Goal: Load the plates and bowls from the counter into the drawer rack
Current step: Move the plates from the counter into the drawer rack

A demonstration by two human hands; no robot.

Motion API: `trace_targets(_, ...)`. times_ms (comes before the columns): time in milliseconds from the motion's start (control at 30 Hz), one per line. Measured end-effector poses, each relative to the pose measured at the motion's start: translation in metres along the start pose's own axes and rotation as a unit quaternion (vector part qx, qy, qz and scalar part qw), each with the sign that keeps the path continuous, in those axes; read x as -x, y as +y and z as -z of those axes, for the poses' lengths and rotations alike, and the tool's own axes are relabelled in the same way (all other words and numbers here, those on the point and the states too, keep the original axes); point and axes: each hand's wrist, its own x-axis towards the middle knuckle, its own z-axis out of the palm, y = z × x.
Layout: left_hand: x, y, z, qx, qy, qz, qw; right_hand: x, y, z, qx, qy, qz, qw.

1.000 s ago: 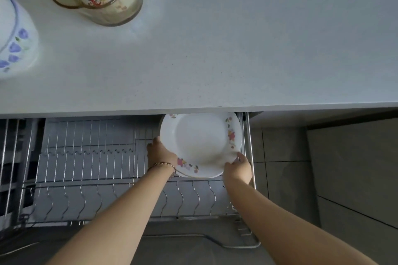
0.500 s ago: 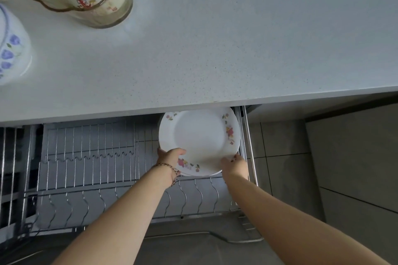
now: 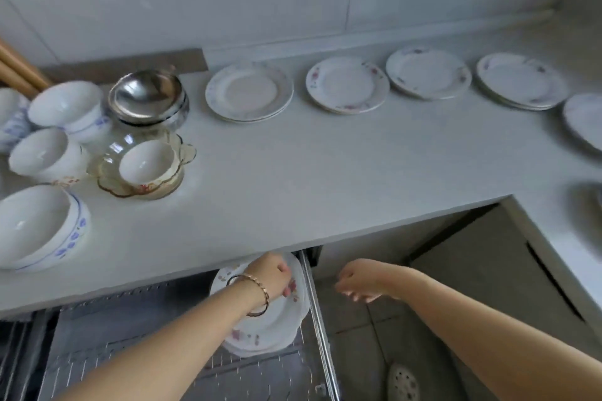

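Loaded so far: I count one floral plate standing in the drawer rack, at its right end, just under the table edge; there may be a second plate behind it, but blur keeps me from being sure.
Left on the table, plates: five lots sit along the back and right side, including the leftmost stack, the next plate and the far-right stack.
Left on the table, bowls: a cluster at the left, with a steel bowl, a white bowl nested in a glass dish and a blue-patterned bowl.
Progress: I judge the job barely begun; nearly everything waits on the table.
Left hand: I reach it down over the racked plate, wrist bent, fingers curled onto the plate's upper face and rim, holding it.
Right hand: it hangs apart from the plate, right of the drawer rail, fingers loose and spread, holding nothing.
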Motion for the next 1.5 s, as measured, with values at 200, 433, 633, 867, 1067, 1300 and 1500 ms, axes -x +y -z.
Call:
trace_targets(200, -0.005, 0.165, -0.007, 0.04, 0.088, -0.065, 0.993, 0.068, 0.067, 0.14, -0.088, 0.139, 0.036, 0.986)
trace_targets(433, -0.019, 0.291, -0.021, 0.157, 0.12, -0.06, 0.978, 0.098, 0.127, 0.248, -0.178, 0.23, 0.057, 0.955)
trace_targets(633, -0.05, 0.312, -0.004, 0.164, 0.159, -0.032, 0.973, 0.081, 0.118, 0.295, -0.276, 0.187, 0.047, 0.942)
trace_targets(867, -0.118, 0.305, 0.053, 0.258, 0.175, 0.036, 0.95, 0.012, 0.076, 0.331, -0.299, 0.159, 0.025, 0.94)
trace_targets(1067, -0.222, 0.291, 0.121, 0.225, 0.183, 0.08, 0.954, -0.075, 0.015, 0.382, -0.354, 0.191, -0.015, 0.915)
trace_targets(1300, -0.316, 0.272, 0.153, 0.251, 0.139, 0.144, 0.947, -0.166, -0.032, 0.406, -0.452, 0.215, -0.061, 0.864)
trace_targets(1500, -0.337, 0.262, 0.157, 0.31, 0.189, 0.134, 0.922, -0.195, -0.045, 0.404, -0.381, 0.26, -0.104, 0.881)
